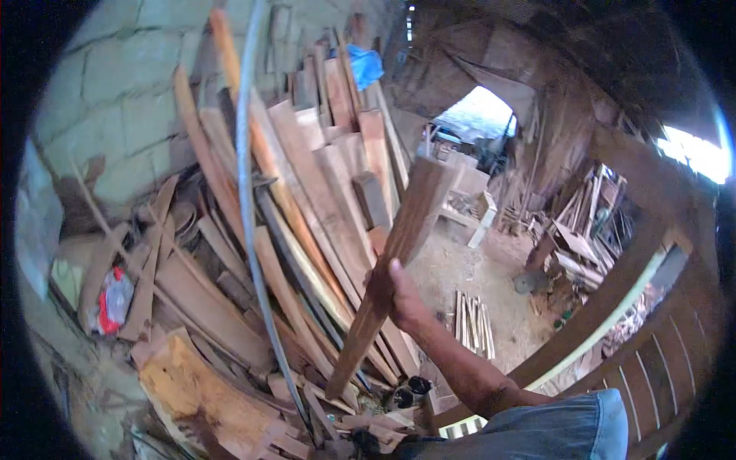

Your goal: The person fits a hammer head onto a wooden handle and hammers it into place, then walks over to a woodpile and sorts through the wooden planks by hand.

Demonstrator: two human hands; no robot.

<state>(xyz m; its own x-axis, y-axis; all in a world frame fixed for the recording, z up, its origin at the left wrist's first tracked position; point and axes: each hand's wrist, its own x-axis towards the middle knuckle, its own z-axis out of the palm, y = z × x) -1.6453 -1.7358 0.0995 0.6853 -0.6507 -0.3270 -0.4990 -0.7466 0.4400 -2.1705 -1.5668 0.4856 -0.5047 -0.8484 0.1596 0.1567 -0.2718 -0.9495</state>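
My right hand (400, 295) is closed around a long brown wooden plank (408, 222), gripping it near the middle with the thumb lying along its face. The plank is tilted, its upper end leaning to the right and its lower end close to the stacked boards (330, 199). A bare forearm and a grey-blue sleeve (552, 429) lead to this hand from the lower right. I cannot make out my left hand in the view.
Many boards lean against a block wall (115, 107) on the left. A pale cable (244, 153) hangs in front of them. Below lies a rough slab (203, 387). Thin strips (475, 326) lie on the floor, and a brown wooden frame (613, 337) stands at right.
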